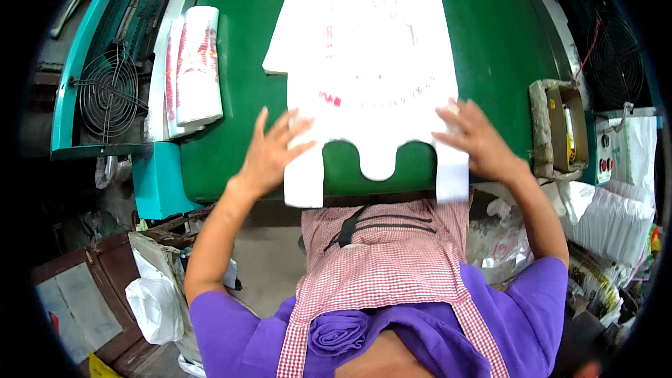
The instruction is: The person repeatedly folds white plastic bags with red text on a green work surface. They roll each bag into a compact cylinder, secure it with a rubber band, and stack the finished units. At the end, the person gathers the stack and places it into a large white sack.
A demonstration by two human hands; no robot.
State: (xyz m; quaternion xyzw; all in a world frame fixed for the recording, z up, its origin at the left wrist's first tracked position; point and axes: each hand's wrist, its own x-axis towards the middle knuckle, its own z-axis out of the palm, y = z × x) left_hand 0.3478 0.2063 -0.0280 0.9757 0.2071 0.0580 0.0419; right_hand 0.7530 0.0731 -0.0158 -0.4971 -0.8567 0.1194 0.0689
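Squaring a stack of white plastic carrier bags [371, 77] on the green table [490, 49].
Left hand [269, 154] and right hand [476, 136] press flat, fingers spread, on the handles; aligning edges likely comes next.

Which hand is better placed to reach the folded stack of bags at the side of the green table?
Left, most likely. The left hand rests on the near handle of the white bags, on the same side as the folded stack. The right hand is across the pile, farther away.
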